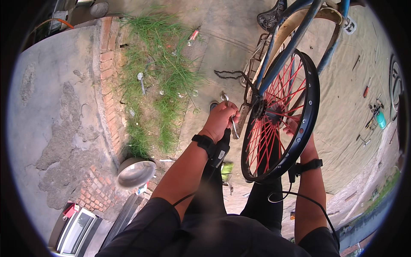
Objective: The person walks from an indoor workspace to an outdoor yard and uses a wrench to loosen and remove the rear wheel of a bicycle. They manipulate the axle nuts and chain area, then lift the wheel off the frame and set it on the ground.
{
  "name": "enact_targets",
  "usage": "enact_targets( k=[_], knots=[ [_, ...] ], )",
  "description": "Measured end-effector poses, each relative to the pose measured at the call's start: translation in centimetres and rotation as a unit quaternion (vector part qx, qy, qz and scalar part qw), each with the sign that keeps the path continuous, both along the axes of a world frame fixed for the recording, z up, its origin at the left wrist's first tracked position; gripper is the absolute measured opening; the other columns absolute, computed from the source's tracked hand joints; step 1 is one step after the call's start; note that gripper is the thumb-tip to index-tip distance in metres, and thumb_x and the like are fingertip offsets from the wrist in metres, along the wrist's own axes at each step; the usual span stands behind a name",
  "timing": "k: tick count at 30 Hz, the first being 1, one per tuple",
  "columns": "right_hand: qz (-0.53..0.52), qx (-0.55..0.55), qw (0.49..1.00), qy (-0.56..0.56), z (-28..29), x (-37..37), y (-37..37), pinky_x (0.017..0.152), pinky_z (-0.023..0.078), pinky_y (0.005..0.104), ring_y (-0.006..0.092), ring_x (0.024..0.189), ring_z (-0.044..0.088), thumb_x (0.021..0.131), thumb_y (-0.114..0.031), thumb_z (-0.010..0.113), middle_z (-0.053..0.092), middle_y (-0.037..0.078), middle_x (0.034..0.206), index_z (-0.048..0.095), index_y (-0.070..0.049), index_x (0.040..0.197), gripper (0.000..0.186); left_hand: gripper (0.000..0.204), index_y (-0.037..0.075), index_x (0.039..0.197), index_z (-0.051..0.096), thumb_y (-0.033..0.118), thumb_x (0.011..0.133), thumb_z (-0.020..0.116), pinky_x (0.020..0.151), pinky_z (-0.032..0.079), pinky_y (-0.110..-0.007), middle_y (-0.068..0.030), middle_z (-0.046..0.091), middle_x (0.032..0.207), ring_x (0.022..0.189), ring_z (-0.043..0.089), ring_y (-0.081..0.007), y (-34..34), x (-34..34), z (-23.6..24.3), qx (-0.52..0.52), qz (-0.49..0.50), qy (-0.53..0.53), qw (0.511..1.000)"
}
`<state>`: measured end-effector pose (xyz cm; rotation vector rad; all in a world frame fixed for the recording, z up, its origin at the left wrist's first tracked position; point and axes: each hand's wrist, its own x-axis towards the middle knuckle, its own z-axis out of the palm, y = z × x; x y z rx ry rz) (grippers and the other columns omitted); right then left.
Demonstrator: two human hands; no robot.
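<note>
A bicycle wheel with a black rim (314, 85) and red spokes stands in a blue bicycle frame (286, 56), with no tyre on it. My left hand (220, 119) is closed round a metal spanner (234, 129), left of the wheel and apart from its sprocket (259, 107). Behind the spokes, at the far side of the hub (274, 114), is my right hand (292, 125). Its fingers are curled near the axle end; rim and spokes partly cover them, and what they grip is hidden. A loose chain (227, 75) hangs out left of the frame.
Tools and a teal bottle (380, 120) lie on the ground at right, with a screwdriver (366, 88) nearby. Grass (160, 73) grows along a brick edge (108, 81) at left. A metal basin (136, 173) stands lower left. Cables run from bands on both my wrists.
</note>
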<state>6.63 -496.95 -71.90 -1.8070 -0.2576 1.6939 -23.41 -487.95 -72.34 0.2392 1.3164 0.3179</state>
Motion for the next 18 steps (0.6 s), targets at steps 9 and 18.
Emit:
enact_targets(
  k=[9, 18],
  knots=[
    [-0.094, -0.092, 0.985, 0.108, 1.0, 0.0, 0.6, 0.056, 0.048, 0.0206, 0.0086, 0.064, 0.062, 0.097, -0.018, 0.065, 0.068, 0.0, 0.078, 0.068, -0.006, 0.095, 0.013, 0.007, 0.01, 0.097, 0.058, 0.011, 0.091, 0.054, 0.051, 0.037, -0.022, -0.0049, 0.063, 0.088, 0.069, 0.058, -0.012, -2.8, -1.4, 1.3, -0.036, -0.015, 0.062, 0.997],
    [-0.039, -0.107, 0.982, 0.15, 0.0, 0.7, 0.8, 0.051, 0.05, 0.0244, 0.015, 0.066, 0.067, 0.104, -0.022, 0.053, 0.068, 0.007, 0.08, 0.065, -0.002, 0.097, 0.025, 0.007, 0.009, 0.096, 0.058, 0.011, 0.091, 0.054, 0.051, 0.038, -0.022, -0.0048, 0.064, 0.087, 0.069, 0.058, -0.0125, -6.4, -0.7, 3.3, -0.046, -0.008, 0.079, 0.996]
  ],
)
